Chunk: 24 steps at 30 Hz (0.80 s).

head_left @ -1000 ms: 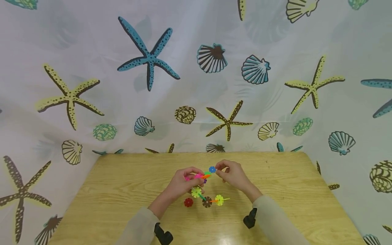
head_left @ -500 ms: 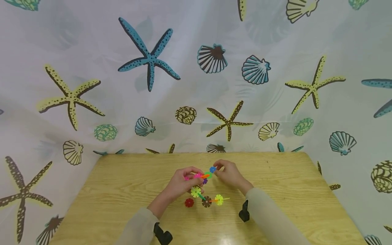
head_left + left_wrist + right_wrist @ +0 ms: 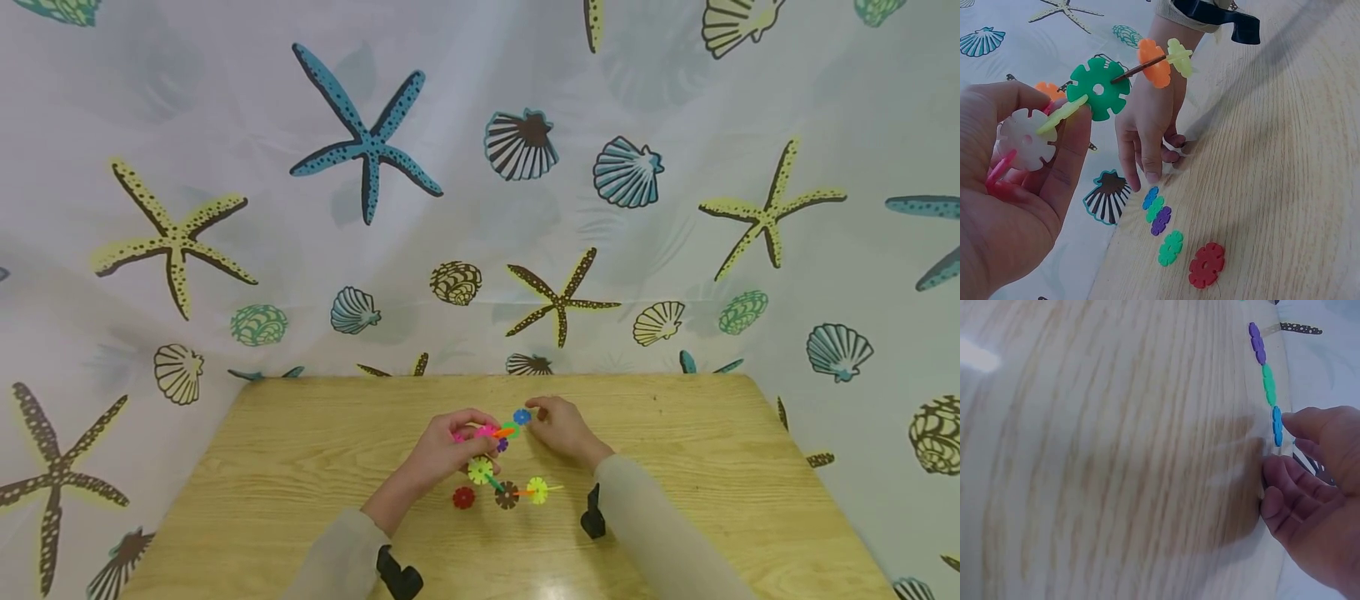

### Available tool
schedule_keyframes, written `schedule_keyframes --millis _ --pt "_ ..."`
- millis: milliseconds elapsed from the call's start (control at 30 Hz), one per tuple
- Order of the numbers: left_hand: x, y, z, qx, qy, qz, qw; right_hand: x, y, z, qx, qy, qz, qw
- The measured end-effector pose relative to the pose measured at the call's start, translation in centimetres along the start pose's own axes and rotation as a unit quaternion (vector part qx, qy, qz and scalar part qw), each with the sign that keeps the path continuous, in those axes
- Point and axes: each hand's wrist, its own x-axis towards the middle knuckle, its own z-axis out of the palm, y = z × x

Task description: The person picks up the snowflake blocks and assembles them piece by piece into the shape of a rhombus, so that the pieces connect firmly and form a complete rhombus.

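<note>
My left hand (image 3: 442, 450) holds a chain of slotted plastic flower discs above the table, its fingers curled round the near end. Along that chain run a pale disc (image 3: 1027, 137), a green disc (image 3: 1098, 89), an orange disc (image 3: 1154, 63) and a yellow end disc (image 3: 1180, 58). My right hand (image 3: 562, 430) is low over the wood with its fingers loosely bent. One fingertip is at the edge of a flat blue disc (image 3: 1277, 425), apparently touching it. In line beside that lie a green disc (image 3: 1269, 385) and a purple disc (image 3: 1257, 344).
A red disc (image 3: 1206, 265) and another green disc (image 3: 1170, 248) lie loose on the wooden table (image 3: 675, 442). Behind and at both sides hangs a white curtain (image 3: 465, 217) printed with starfish and shells. Each wrist wears a black camera strap.
My right forearm has swung left and the hand has settled lower beside the blue disc, its fingers no longer pinching toward it. The left hand and its chain have hardly moved.
</note>
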Motion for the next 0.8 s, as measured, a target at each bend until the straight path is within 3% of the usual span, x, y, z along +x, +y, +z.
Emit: schedule_keyframes --millis 433,633,800 --pt "0.0 0.0 0.0 -0.035 -0.011 -0.01 0.9993 0.4 0.1 0.9 -0.059 -0.003 -0.011 0.9982" --pt "0.1 0.0 0.1 -0.026 -0.004 -0.023 0.9994 0.4 0.0 1.1 -0.083 -0.012 -0.007 0.9965" --pt "0.1 0.0 0.1 -0.017 -0.003 -0.02 0.9997 0.2 0.0 1.2 -0.069 0.0 0.004 0.9976"
